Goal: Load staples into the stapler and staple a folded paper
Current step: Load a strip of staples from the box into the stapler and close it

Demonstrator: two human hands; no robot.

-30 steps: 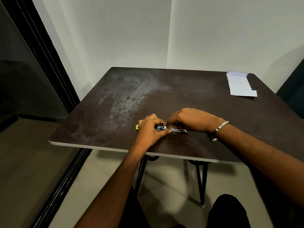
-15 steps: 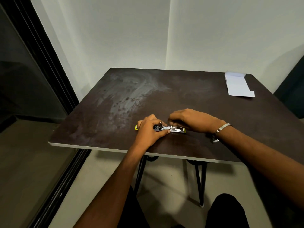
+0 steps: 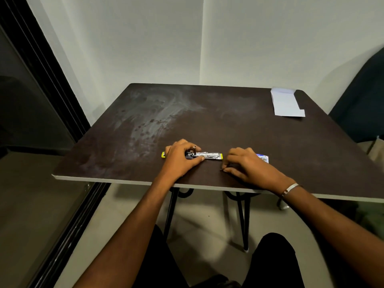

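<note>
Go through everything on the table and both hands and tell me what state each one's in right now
stapler: lying flat on the table, opened out, metal channel facing up
left hand: gripping the stapler's left end
right hand: off the stapler, fingers curled at the tabletop; whether it pinches anything is too small to tell
staple box: flat, partly hidden behind the right hand
folded paper: lying untouched at the far right corner
table: smudged with pale streaks
</note>
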